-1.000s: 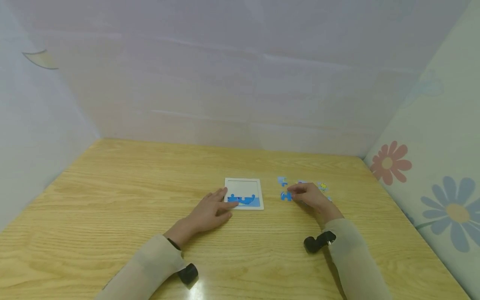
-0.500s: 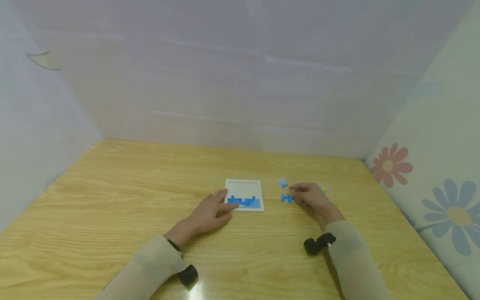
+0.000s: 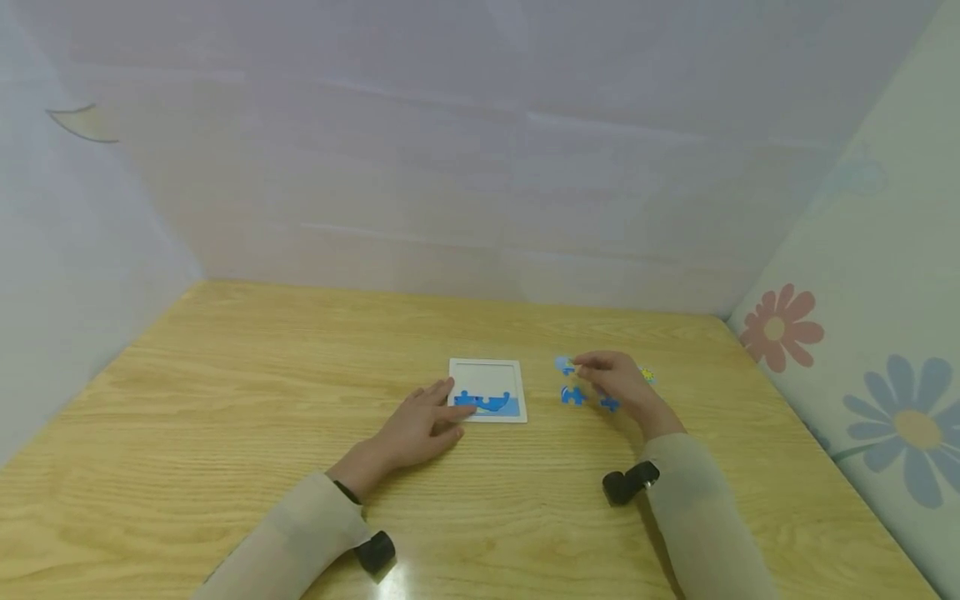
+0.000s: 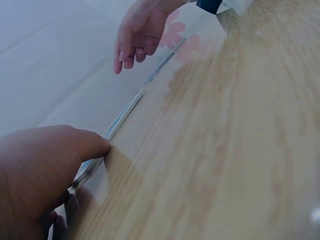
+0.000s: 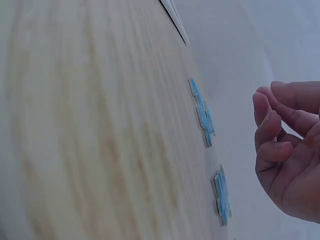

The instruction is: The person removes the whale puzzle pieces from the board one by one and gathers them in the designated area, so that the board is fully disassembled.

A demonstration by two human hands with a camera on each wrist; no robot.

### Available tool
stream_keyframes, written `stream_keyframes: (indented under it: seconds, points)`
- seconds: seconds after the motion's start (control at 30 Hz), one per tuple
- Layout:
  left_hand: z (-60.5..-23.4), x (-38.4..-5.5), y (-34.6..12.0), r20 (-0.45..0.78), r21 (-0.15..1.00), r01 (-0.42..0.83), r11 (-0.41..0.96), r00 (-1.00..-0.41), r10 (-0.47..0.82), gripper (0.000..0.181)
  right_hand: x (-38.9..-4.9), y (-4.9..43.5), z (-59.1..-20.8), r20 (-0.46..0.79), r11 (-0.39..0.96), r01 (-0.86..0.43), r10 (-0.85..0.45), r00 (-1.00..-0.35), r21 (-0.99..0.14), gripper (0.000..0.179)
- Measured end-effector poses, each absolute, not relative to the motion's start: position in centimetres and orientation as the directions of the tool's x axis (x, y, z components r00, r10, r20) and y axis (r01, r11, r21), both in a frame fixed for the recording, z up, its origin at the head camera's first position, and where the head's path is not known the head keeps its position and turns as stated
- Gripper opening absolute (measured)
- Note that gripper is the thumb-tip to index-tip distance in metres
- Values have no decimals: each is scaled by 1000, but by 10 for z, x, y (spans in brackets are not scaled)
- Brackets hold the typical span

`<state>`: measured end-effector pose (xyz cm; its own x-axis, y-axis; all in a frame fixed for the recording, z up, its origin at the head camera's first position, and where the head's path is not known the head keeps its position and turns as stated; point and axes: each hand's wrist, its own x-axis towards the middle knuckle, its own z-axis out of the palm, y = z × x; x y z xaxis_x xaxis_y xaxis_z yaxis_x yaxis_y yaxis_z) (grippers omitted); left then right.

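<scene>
My left hand (image 3: 418, 425) rests on the left side of a white square puzzle tray (image 3: 486, 373), fingers stretched out. Blue puzzle pieces (image 3: 491, 404) fill the tray's lower part. In the left wrist view the left thumb (image 4: 95, 145) touches the tray's edge. My right hand (image 3: 618, 383) hovers above loose pieces to the right, its fingers loosely bent. Seen from the right wrist, this hand (image 5: 292, 155) has nothing between thumb and fingertips. Nearest its fingertips lies a light blue piece (image 3: 564, 364); a darker blue piece (image 3: 573, 396) sits below that one.
Another blue piece (image 3: 610, 403) lies under the right wrist, and a piece with a yellow patch (image 3: 647, 375) lies beyond the hand. Pale walls stand behind and beside the wooden table (image 3: 300, 358). Wrist cameras (image 3: 632, 483) are strapped to both forearms.
My right hand has risen and shifted slightly away from me, toward the light blue piece, uncovering the blue piece near its wrist. The left hand has stayed on the tray.
</scene>
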<state>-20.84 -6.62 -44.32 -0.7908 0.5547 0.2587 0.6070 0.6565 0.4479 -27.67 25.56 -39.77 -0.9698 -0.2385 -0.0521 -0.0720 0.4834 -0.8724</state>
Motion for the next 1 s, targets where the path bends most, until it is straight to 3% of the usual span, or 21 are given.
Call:
stream_keyframes:
  seconds: [0.7,0.83,1.0]
  points:
    - [-434,-209,-57,262,418,629,656,-775,576,44,-271,193,-394,18,439,-191,-368,-930,-878,28]
    - [-434,-208,-51,211,417,632,653,-766,607,49,-267,183,-393,0,436,-178,-378,-926,-882,27]
    - [-440,-210,-51,190,411,636,653,-760,621,53,-270,176,-411,-68,394,-75,-337,-939,-916,23]
